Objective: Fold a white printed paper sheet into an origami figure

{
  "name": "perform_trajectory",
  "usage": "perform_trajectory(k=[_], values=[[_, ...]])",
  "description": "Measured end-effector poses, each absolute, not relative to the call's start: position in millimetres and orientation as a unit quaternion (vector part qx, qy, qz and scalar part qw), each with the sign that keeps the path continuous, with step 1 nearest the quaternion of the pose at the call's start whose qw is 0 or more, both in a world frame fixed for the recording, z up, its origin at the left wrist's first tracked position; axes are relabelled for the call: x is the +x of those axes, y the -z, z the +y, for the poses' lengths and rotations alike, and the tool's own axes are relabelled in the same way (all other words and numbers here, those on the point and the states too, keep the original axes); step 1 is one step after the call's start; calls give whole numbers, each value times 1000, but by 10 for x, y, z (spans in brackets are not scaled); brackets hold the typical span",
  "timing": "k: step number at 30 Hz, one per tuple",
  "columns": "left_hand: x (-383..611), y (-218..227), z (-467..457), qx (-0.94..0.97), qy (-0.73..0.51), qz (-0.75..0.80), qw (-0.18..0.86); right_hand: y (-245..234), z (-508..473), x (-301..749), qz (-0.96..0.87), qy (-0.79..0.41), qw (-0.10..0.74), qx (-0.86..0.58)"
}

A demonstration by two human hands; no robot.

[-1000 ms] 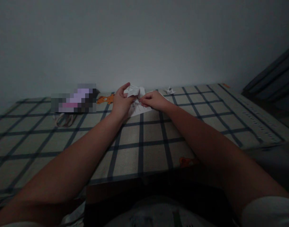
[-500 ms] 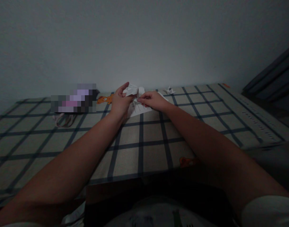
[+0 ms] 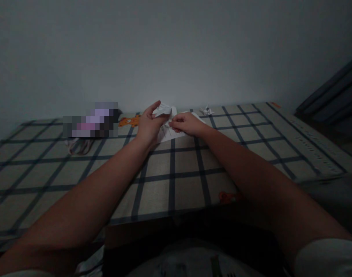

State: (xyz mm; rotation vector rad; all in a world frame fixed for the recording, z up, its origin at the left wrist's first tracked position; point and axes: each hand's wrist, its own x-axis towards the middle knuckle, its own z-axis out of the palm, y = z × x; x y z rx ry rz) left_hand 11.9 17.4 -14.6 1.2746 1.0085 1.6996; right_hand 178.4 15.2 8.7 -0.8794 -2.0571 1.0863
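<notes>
Both my arms reach far forward over a checked cloth (image 3: 176, 184). My left hand (image 3: 148, 125) grips a small folded piece of white paper (image 3: 164, 110), thumb raised above it. My right hand (image 3: 186, 123) pinches the same paper from the right, fingers closed on its edge. Under both hands a flat white printed sheet (image 3: 171, 132) lies on the cloth. The light is dim and the folds are hard to make out.
A small folded paper figure (image 3: 206, 111) stands on the cloth near the wall, right of my hands. A blurred-out object (image 3: 90, 120) and a loop of cord (image 3: 78, 145) lie at the left. A grey wall rises just behind. Dark furniture (image 3: 331, 104) stands at the right.
My hands have stayed in place, with only small finger shifts on the folded paper. The view has barely moved.
</notes>
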Motion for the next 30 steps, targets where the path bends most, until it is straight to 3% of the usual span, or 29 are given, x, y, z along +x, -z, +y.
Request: perform_trajectory(k=[16, 30], values=[[96, 108, 142, 507, -660, 382, 401, -61, 214, 1756, -732, -462, 349, -359], [96, 81, 85, 490, -636, 449, 393, -81, 194, 1764, -758, -428, 317, -376]])
